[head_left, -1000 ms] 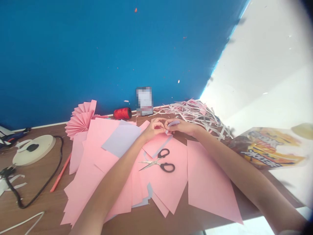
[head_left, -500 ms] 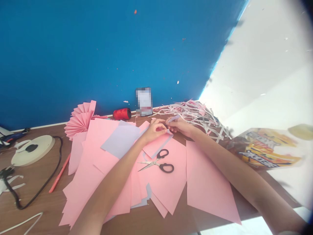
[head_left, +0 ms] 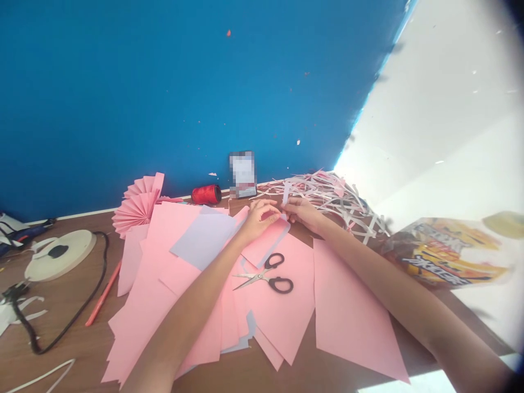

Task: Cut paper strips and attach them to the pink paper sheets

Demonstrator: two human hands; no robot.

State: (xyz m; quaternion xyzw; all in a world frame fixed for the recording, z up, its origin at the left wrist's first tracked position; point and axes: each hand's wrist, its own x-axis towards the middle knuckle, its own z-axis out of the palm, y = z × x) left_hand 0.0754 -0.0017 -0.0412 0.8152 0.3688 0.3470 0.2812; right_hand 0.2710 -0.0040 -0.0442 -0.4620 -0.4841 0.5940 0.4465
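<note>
My left hand (head_left: 258, 215) and my right hand (head_left: 301, 212) meet at the far side of a spread of pink paper sheets (head_left: 282, 311). Both pinch a small pale paper strip (head_left: 285, 195) whose end stands up between them. A folded pink sheet (head_left: 266, 237) lies just under the hands. Black-handled scissors (head_left: 266, 277) lie open on the pink paper, a little nearer to me than the hands. A lilac sheet (head_left: 204, 237) rests to the left of my left hand.
A heap of shredded paper strips (head_left: 331, 196) lies behind my right hand. A pink paper fan (head_left: 137, 204), a red thread spool (head_left: 207, 194) and a small card stand along the blue wall. A round white device (head_left: 57, 254) with black cable and a pencil (head_left: 102, 295) sit left; a colourful packet (head_left: 446, 254) right.
The hands stayed together at the far edge of the pink sheets. The pale strip, lying sideways across my right fingers a second ago, now points upward.
</note>
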